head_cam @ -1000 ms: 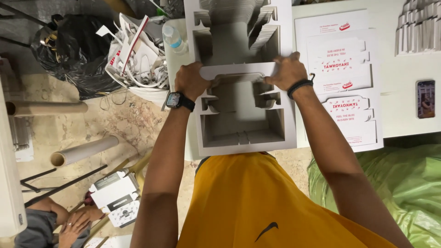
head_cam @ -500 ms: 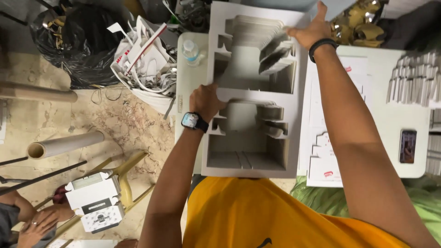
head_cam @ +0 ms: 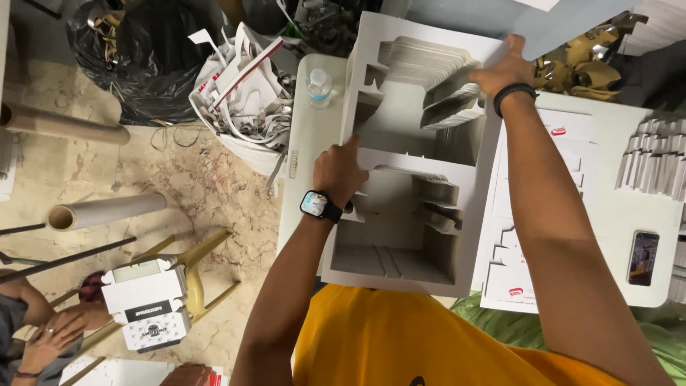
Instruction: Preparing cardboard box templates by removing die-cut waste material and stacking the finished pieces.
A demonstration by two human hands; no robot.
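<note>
Cardboard stack (head_cam: 418,171) held on the white table (head_cam: 307,143).
Left hand (head_cam: 339,171) grips its middle bar; right hand (head_cam: 506,70) clasps its far corner.

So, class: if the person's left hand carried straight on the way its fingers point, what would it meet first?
The left hand points up-frame; likely the grey cardboard stack first, though depth is unclear.

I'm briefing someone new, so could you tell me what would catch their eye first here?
A thick grey stack of die-cut cardboard fills the middle of the white table, the left hand on its middle bar and the right hand gripping its far corner. Left of it, an overflowing bag of cardboard scraps.
</note>
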